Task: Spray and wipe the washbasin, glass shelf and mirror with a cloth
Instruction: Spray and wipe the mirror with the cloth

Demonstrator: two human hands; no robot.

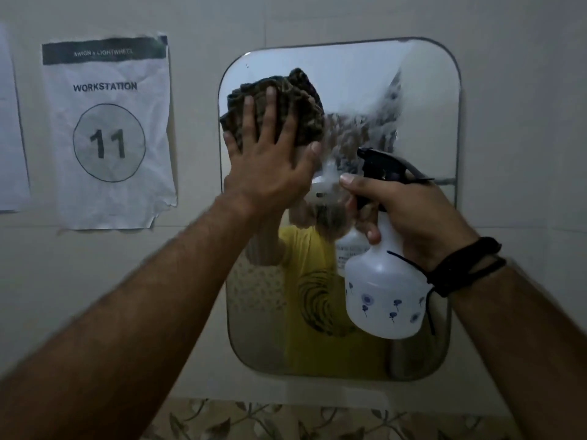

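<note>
A rounded rectangular mirror hangs on the pale wall. My left hand presses a dark crumpled cloth flat against the mirror's upper left part, fingers spread straight. My right hand grips the neck of a white spray bottle with blue flower prints and a black nozzle, held in front of the mirror's middle right. Wet streaks and spray smears cover the glass right of the cloth. The washbasin and glass shelf are out of view.
A paper sign reading "WORKSTATION 11" is taped to the wall left of the mirror. Another sheet shows at the far left edge. A strip of leaf-patterned tiles runs along the bottom below the mirror.
</note>
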